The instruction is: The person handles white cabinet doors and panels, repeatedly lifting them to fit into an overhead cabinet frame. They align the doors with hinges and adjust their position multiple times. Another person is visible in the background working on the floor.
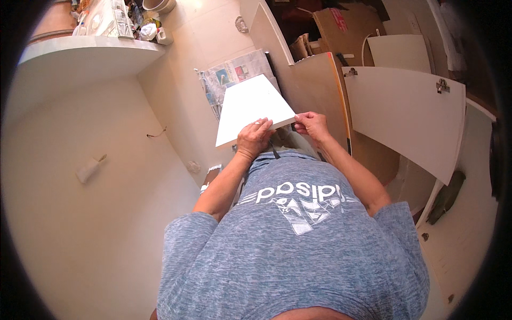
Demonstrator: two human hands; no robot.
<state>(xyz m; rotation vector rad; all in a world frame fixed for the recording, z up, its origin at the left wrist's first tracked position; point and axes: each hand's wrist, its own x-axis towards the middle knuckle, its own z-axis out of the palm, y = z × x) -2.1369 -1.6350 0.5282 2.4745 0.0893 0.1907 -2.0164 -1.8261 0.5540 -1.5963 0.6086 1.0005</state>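
Flat white rectangular board (250,106), held level above sheets of newspaper (234,74) spread beneath its far end; probably stiff, light and smooth-faced, best gripped along the near edge. Left hand (255,137) laid over the board's near edge, fingers closed down on the top face; right hand (312,125) pinching the board's near right corner, fingers narrowly curled. Right of the board, large white cabinet door (405,114) with metal hinges.

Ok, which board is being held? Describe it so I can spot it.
Start at the grey shirt and follow both forearms up. The left hand and right hand grip a flat white board over newspaper. Unlike the hinged doors alongside, it bears no hardware.
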